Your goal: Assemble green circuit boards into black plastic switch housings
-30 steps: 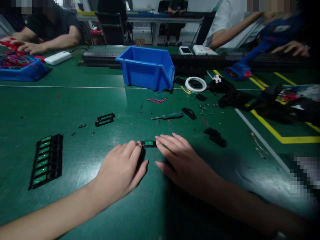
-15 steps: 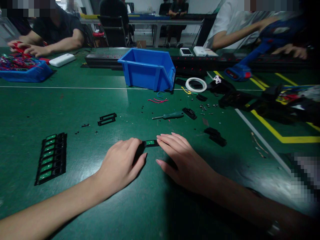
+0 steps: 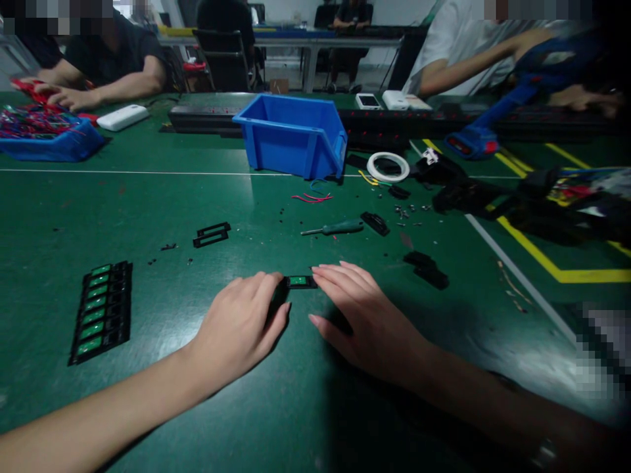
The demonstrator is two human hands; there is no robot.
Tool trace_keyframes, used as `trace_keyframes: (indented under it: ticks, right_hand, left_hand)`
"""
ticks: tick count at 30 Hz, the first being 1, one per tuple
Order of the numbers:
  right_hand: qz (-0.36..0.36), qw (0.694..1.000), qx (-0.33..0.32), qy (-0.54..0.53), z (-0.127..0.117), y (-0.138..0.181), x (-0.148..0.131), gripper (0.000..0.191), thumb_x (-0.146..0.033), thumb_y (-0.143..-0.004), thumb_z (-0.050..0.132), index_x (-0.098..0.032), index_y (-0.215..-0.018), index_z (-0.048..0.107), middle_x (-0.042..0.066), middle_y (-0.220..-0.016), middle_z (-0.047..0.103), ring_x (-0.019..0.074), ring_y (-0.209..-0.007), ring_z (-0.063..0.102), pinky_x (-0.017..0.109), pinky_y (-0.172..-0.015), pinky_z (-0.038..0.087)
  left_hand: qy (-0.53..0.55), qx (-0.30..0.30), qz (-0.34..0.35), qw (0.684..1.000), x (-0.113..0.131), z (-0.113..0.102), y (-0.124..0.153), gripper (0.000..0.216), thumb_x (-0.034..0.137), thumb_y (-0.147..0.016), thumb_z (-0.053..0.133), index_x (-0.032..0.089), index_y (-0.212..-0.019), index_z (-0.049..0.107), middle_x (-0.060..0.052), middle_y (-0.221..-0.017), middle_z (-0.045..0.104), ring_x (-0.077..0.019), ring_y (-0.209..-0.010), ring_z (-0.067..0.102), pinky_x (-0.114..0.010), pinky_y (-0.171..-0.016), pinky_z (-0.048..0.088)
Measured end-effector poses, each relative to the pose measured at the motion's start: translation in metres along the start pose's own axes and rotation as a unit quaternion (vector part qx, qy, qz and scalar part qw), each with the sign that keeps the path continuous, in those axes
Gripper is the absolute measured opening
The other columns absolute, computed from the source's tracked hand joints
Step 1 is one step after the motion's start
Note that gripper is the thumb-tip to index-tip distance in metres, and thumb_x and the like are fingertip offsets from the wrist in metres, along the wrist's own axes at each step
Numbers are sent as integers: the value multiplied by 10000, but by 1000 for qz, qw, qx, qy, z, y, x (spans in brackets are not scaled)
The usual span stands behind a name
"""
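Observation:
A small black part with a green window (image 3: 298, 281) lies on the green table (image 3: 148, 203) between my two hands. My left hand (image 3: 241, 325) rests on the table with its fingers curled and pressed together, the tips on the part's left end. My right hand (image 3: 359, 315) lies flat with its fingers stretched out, the fingertips touching the part's right end. A black tray of several finished green-window parts (image 3: 101, 312) sits to the left of my left arm.
Beyond my hands lie a green-handled screwdriver (image 3: 335, 228), two black frames (image 3: 211, 234), loose screws, black pieces (image 3: 426, 268), red wire bits, a tape ring (image 3: 388, 166) and a blue bin (image 3: 290, 135). Other people work at the far left and far right.
My hands and the small part have stayed almost where they were; only the view has shifted slightly.

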State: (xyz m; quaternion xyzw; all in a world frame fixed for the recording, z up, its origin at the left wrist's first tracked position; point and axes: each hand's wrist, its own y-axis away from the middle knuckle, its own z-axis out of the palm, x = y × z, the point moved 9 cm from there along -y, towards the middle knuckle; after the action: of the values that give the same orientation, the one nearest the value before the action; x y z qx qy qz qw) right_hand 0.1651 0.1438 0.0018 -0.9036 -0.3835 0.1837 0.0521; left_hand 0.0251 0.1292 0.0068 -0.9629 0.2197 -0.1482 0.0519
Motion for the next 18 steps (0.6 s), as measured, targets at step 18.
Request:
trace_keyframes:
  ticks: [18]
  right_hand:
    - [-27,999,-7,21,-1,-1,-7,474,-344,-982,541,-61,-1362,550,193,-1467,554,316,-1392,486,583,-1194,349]
  left_hand:
    - [-93,4,58,994,12,0,1,319,307,-1030,444,114,-1252,567,-78,-921,649,-238,-791,614,-395,-695,501]
